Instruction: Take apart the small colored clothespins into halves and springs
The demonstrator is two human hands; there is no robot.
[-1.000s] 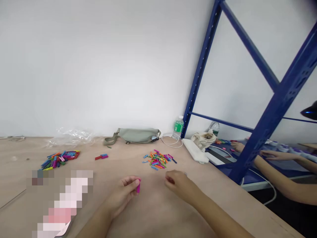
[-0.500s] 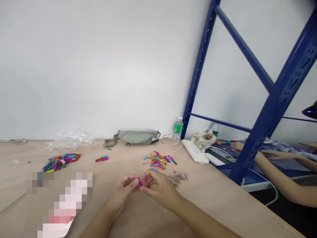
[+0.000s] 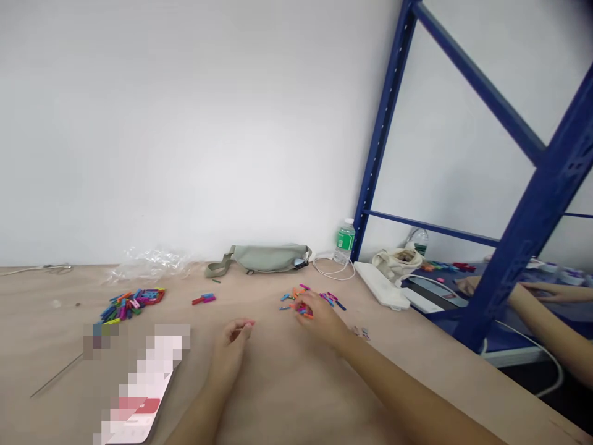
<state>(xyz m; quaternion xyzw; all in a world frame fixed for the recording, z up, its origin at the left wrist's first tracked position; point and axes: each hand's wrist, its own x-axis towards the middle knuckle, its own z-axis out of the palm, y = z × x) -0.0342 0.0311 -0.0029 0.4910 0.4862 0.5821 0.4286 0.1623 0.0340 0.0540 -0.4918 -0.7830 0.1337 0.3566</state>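
My left hand (image 3: 231, 346) hovers over the middle of the table with its fingers curled and thumb pressed to the forefinger. A small pinkish-red spot shows at its fingertips; I cannot make out what it is. My right hand (image 3: 324, 318) is at a pile of small coloured clothespin pieces (image 3: 330, 298), fingers bent down into it. The hand covers much of that pile and hides what its fingertips touch. Beside the right wrist, partly covered by the forearm, lie tiny metallic bits (image 3: 364, 334) that look like springs.
Coloured clothespins (image 3: 134, 303) form another pile at left, with a few pieces (image 3: 204, 299) apart. A pixelated phone (image 3: 148, 402) lies front left. Behind are a plastic bag (image 3: 151, 264), grey-green waist bag (image 3: 271, 258) and bottle (image 3: 344, 242). A blue rack post (image 3: 514, 247) and another person's arm (image 3: 546, 321) are right.
My hands have parted from around a magenta piece. The right one moved forward and right to the coloured pile; the left stayed near the middle. The view has turned slightly left.
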